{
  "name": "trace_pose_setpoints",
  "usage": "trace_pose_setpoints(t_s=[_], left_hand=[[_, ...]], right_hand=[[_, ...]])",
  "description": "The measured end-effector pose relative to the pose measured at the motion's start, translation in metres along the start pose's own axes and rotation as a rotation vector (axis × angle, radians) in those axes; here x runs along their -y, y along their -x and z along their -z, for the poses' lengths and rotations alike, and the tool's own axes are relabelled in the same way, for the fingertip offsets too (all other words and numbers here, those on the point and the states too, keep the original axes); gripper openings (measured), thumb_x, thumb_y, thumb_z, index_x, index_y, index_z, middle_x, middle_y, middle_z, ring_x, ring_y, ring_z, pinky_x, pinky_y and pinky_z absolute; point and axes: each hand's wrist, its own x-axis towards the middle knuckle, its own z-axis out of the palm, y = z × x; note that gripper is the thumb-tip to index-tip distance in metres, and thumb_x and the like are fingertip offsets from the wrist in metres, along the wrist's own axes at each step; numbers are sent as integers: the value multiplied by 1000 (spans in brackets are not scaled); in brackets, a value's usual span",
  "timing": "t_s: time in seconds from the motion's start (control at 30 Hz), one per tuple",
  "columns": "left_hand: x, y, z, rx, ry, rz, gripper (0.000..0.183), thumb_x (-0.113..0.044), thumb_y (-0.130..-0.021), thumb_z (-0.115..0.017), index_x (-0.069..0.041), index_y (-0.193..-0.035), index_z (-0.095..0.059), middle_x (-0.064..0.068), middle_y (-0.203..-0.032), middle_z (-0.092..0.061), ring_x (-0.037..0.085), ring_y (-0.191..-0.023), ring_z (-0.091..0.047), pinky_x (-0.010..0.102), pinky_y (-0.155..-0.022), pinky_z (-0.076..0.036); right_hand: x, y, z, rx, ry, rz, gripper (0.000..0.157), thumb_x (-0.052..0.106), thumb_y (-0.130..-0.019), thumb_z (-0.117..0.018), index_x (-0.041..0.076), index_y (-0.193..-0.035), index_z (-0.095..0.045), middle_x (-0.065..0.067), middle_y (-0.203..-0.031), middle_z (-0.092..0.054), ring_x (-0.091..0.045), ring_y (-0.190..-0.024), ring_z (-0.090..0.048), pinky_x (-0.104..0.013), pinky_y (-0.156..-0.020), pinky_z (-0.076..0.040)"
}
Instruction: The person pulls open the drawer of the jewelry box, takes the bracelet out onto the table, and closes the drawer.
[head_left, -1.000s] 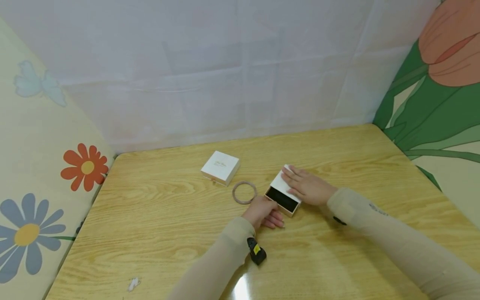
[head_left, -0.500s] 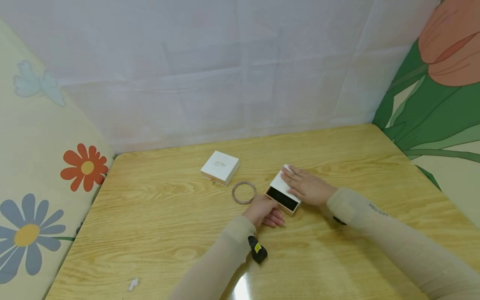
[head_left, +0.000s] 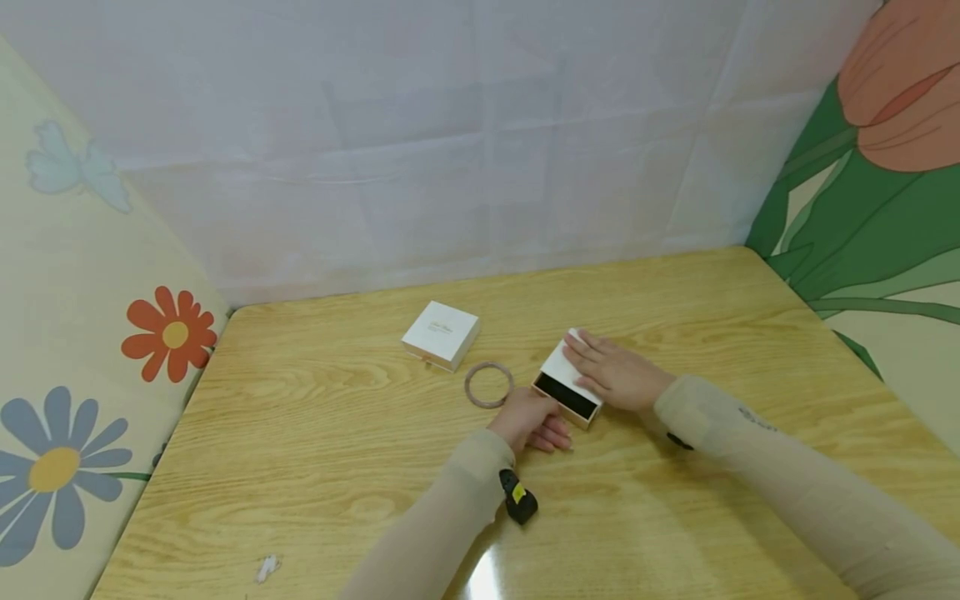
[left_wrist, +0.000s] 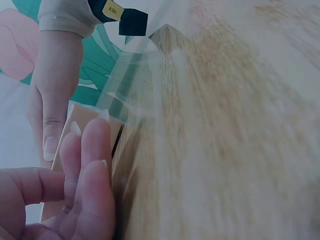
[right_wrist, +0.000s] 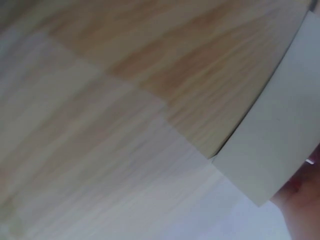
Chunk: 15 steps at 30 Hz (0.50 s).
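A white box (head_left: pixel 562 358) with a pinkish-gold drawer and black lining (head_left: pixel 567 397) lies on the table, its drawer partly out toward the person. My right hand (head_left: pixel 618 371) rests on the white top with fairly straight fingers. At the drawer's front edge is my left hand (head_left: pixel 529 419), thumb side against it, the other fingers loosely bent. In the left wrist view those bent fingers (left_wrist: pixel 92 170) overlap the drawer front (left_wrist: pixel 75 112). The right wrist view shows the box's pale side (right_wrist: pixel 272 120). Just left of the left hand lies a mauve-grey bangle (head_left: pixel 468 390).
A second white box (head_left: pixel 441 333) with gold lettering stands behind the bangle, closed. A small white scrap (head_left: pixel 267 568) lies near the front left of the wooden table (head_left: pixel 330 467). A white cloth backdrop (head_left: pixel 420 167) and painted side walls border the table.
The drawer has slid slightly into its sleeve, narrowing the black opening. My left hand has moved a little up and right with it. The right hand, bangle and second box stay put.
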Motion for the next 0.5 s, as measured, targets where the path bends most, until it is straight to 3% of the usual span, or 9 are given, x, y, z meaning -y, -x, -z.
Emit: trace_pose_setpoints(t_s=[0.5], left_hand=[[-2, -1, 0, 26, 4, -3, 17, -3, -92, -48, 1, -86, -64, 2, -59, -62, 10, -50, -62, 17, -42, -47]], right_hand=[[0, 0, 0, 3, 8, 1, 50, 14, -104, -50, -13, -145, -40, -30, -155, -33, -50, -144, -29, -59, -116, -30]])
